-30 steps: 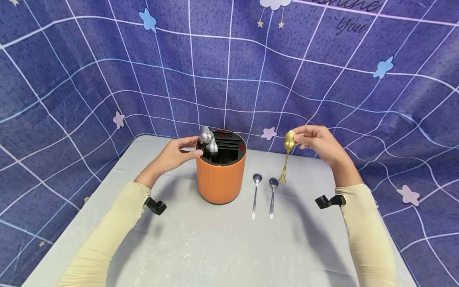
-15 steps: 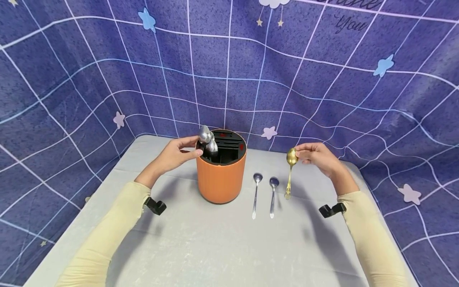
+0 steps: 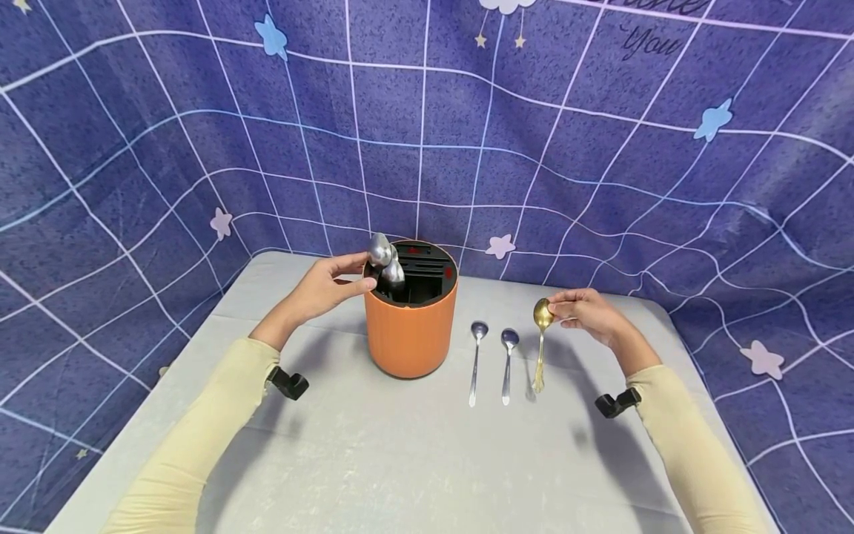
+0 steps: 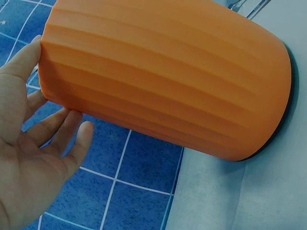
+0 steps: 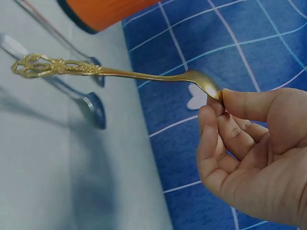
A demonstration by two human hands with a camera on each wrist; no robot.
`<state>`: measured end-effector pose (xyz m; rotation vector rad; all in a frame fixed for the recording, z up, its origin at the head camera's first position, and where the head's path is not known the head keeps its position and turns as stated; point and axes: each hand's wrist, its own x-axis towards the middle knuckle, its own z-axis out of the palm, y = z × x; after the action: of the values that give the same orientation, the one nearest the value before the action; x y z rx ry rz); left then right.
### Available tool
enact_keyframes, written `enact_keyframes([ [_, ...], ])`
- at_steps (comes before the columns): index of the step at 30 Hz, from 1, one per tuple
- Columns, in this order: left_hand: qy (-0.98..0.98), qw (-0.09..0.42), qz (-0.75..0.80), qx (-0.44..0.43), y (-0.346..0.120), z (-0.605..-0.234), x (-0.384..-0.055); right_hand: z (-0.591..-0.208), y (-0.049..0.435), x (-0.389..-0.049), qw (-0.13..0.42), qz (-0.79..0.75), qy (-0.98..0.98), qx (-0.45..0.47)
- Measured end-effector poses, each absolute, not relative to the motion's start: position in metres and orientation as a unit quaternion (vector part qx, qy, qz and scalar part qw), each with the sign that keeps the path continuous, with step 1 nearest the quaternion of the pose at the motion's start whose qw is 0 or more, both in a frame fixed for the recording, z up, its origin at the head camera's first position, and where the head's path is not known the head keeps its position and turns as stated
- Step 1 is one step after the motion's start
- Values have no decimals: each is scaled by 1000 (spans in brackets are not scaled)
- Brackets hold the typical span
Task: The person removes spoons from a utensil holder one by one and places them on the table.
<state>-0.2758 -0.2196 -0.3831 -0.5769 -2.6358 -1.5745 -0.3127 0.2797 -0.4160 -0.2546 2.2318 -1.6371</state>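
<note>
An orange cutlery holder [image 3: 409, 334] with a black slotted top stands upright on the table. Silver spoons [image 3: 382, 251] stick up from its left side, bowls uppermost. My left hand [image 3: 327, 285] rests against the holder's upper left rim, thumb and fingers spread apart; the left wrist view shows the fingertips [image 4: 74, 115] at the orange wall [image 4: 163, 72]. With thumb and fingers, my right hand [image 3: 587, 315] pinches a gold spoon [image 5: 139, 74] by its bowl. The spoon's ornate handle points down, close over the table, to the right of two silver spoons.
Lying side by side right of the holder are a long thin silver spoon [image 3: 476, 363] and a shorter silver spoon [image 3: 508, 367], handles toward me. Behind the pale tablecloth [image 3: 400, 452] hangs a blue curtain [image 3: 414, 126] with stars and grid lines.
My right hand has come down and toward me with the gold spoon, bringing its handle beside the two lying spoons. The left hand and the holder have stayed put.
</note>
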Motion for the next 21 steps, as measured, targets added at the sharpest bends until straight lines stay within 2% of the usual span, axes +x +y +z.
enact_keyframes([
  [21, -840, 15, -508, -189, -220, -384, -276, -459, 291, -321, 228, -605, 762, -33],
])
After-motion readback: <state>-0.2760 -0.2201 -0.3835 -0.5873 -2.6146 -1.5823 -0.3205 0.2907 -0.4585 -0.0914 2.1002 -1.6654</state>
